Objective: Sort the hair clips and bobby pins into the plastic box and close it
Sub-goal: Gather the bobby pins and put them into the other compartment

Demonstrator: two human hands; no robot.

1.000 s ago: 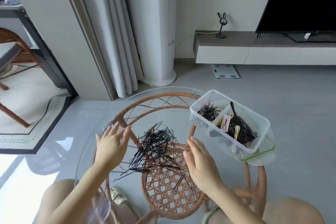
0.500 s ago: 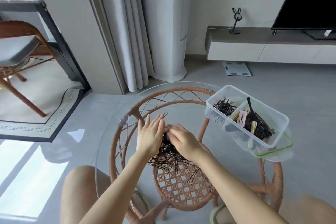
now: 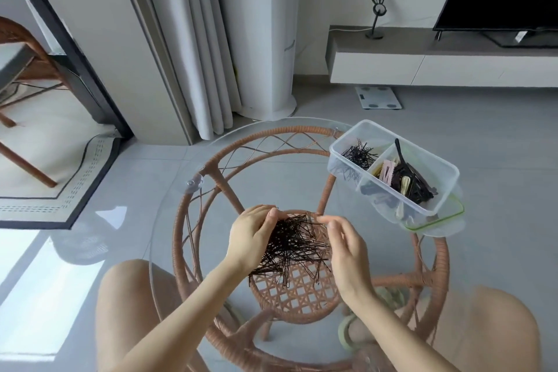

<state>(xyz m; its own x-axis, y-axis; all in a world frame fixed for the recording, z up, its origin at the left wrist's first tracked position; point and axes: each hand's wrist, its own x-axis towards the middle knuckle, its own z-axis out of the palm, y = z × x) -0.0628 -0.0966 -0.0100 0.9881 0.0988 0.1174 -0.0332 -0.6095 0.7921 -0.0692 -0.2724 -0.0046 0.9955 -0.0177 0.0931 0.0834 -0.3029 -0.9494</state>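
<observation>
A pile of black bobby pins (image 3: 297, 246) lies bunched on the round glass table (image 3: 181, 220), between my two hands. My left hand (image 3: 250, 235) curls over the pile's left side, its fingertips closed on the pins at the top. My right hand (image 3: 347, 251) is cupped against the right side, fingers loosely apart and tips touching the top of the pile. The clear plastic box (image 3: 347, 139) stands uncovered at the table's far right. Its left compartment holds bobby pins (image 3: 359, 155), its right compartment hair clips (image 3: 404, 178) in black, pink and yellow.
The box rests on a green-rimmed lid (image 3: 437, 220) that overhangs the table's right edge. A rattan frame (image 3: 302, 296) shows through the glass. My knees are under the near edge. A TV stand (image 3: 422, 60), a curtain (image 3: 196, 54) and a chair (image 3: 27, 69) stand farther off.
Both hands swept inward from the sides and pushed the scattered bobby pins into one tight bunch. The left hand has closed on it. The camera view shifted left.
</observation>
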